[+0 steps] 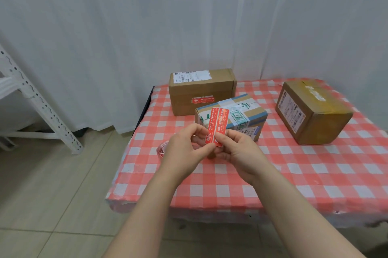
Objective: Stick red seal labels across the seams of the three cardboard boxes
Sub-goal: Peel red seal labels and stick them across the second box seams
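Left hand (184, 150) and right hand (237, 152) pinch red seal labels (216, 123), which rise above each grip.

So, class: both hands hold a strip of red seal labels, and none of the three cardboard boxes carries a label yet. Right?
Not quite: in the head view the back-left brown cardboard box already carries a red seal label on its front. The left hand and right hand do hold the label strip.
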